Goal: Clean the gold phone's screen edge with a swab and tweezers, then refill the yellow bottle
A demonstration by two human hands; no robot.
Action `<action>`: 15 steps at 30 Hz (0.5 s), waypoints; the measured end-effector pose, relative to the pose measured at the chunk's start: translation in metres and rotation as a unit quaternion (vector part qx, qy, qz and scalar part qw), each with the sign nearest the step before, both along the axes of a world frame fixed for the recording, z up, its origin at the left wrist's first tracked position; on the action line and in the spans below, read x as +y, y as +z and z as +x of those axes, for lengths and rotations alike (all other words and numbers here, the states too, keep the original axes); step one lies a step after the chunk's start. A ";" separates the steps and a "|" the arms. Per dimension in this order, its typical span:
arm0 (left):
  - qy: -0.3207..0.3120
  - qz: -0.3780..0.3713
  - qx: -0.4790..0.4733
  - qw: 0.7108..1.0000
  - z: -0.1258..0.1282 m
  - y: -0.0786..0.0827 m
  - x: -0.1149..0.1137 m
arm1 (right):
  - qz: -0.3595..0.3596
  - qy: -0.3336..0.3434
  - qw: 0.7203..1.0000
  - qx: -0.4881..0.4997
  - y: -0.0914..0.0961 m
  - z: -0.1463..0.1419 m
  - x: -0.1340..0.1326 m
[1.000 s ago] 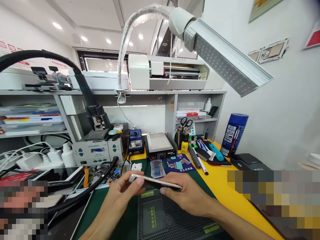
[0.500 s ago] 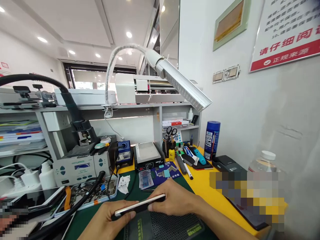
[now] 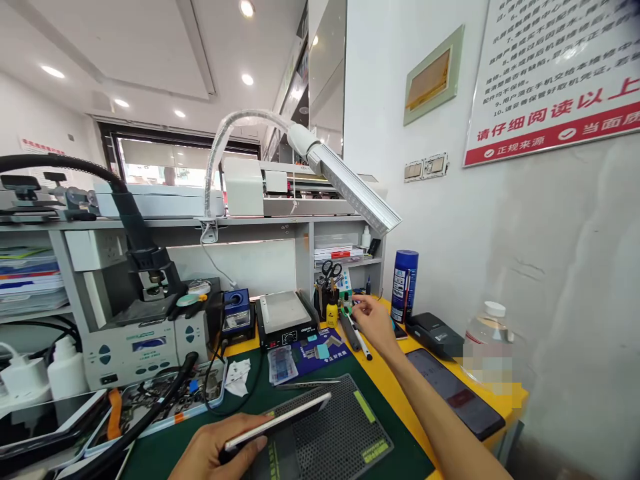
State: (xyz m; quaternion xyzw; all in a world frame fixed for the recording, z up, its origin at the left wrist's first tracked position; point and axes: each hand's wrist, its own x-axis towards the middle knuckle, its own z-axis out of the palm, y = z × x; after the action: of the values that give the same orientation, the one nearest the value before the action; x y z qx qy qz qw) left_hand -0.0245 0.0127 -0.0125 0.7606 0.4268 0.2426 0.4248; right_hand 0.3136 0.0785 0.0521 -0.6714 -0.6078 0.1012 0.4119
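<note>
Low in the left hand, the phone is pinched by its edge and tilted above the perforated mat, likely to keep it off the tabletop. The right hand is stretched far forward, fingers over the tools beside a blue can; can't tell if it grips anything. The wall notice reads "请仔细阅读以上".

A desk lamp hangs over a hot plate at the back of the bench. Scissors stand in a holder, near a blue can. A clear bottle stands by the wall, beside a small black printer. A parts tray lies below a grey station.
</note>
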 end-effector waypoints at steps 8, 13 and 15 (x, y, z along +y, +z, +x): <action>-0.019 0.031 0.000 0.999 0.004 0.019 -0.014 | -0.160 -0.149 0.962 -0.162 0.010 0.062 0.022; -0.019 0.048 -0.010 0.999 0.005 0.024 -0.021 | -0.231 -0.108 0.935 -0.248 0.008 0.066 0.035; -0.015 0.045 -0.018 0.999 0.005 0.025 -0.023 | -0.242 -0.096 0.929 -0.264 0.008 0.069 0.038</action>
State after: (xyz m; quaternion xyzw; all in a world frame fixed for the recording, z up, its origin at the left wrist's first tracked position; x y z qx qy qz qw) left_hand -0.0194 -0.0102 0.0128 0.7805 0.3962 0.2689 0.4018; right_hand 0.3821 0.1164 0.0599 -0.8081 -0.5844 0.0249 0.0694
